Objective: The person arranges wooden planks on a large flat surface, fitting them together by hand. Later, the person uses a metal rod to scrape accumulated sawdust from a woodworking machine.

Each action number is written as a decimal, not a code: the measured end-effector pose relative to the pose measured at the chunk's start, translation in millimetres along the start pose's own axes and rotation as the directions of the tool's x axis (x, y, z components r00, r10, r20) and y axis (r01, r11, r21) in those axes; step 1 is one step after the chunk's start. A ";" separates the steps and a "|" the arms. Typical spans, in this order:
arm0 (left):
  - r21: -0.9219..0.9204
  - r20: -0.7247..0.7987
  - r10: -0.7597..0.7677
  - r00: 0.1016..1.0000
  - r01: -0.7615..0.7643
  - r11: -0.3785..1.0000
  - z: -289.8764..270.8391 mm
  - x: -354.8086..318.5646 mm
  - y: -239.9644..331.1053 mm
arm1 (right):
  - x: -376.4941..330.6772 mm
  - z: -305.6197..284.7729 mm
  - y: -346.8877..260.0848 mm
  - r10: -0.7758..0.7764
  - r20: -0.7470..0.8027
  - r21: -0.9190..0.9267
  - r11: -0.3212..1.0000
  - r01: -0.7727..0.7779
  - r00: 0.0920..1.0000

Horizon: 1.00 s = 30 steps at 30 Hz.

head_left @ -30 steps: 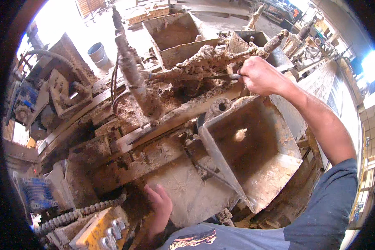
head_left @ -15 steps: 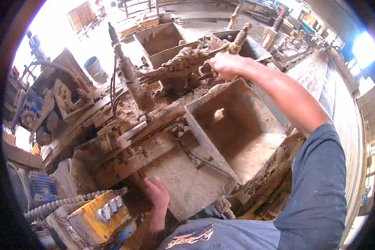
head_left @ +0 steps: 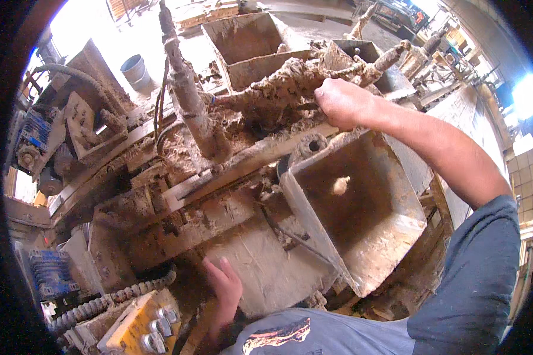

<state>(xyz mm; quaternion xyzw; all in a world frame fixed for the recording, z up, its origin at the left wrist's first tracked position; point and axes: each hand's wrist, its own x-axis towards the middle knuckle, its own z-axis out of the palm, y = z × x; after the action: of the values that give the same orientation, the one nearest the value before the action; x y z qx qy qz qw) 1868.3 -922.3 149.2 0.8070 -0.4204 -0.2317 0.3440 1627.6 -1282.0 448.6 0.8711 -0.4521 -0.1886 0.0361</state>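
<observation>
My right hand is closed at the far side of the machine, beside a dirt-caked bar. What its fingers hold is hidden; a dark, thin piece shows just left of the fist. Below that hand stands an open metal bin with a small pale lump inside. My left hand is low and near my body, its thumb and fingers apart, beside the left edge of a dusty flat metal plate. Whether it touches the plate I cannot tell.
A caked upright post rises left of the bar. Another metal bin lies beyond it. Near my left hand are a yellow control box with knobs and a ribbed hose. A grey bucket stands farther left.
The view has shifted, so the bin sits lower and farther right. My right arm has shifted a little, uncovering a hollow round end beside the bin. My left hand stays by the plate's edge.
</observation>
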 end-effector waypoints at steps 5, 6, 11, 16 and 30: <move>0.022 0.058 -0.060 0.997 0.058 0.998 -9.1 11.4 25.1 | -13.8 -11.3 37.4 -0.106 0.103 -0.105 0.988 0.117 0.989; 0.002 0.049 -0.077 0.996 0.077 0.997 -9.6 11.8 27.2 | -22.2 -21.5 39.7 -0.110 0.136 -0.116 0.985 0.126 0.985; -0.043 -0.023 -0.056 0.998 0.055 0.998 -4.3 11.9 23.6 | -38.7 4.6 58.6 -0.121 -0.221 -0.028 0.993 0.118 0.968; 0.004 -0.009 -0.018 1.000 0.018 1.000 1.2 7.8 11.1 | -22.7 25.2 48.4 0.050 -0.193 0.094 0.995 -0.032 0.980; -0.078 0.020 0.017 1.000 -0.016 0.997 -0.4 17.4 13.4 | 2.9 22.9 55.9 0.004 0.104 0.001 1.000 -0.004 0.995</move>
<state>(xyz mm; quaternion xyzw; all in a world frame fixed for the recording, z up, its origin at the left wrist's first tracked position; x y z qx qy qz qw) 1871.0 -942.2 158.0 0.7870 -0.4212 -0.2536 0.3728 1577.6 -1314.8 439.5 0.8593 -0.4551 -0.2331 0.0123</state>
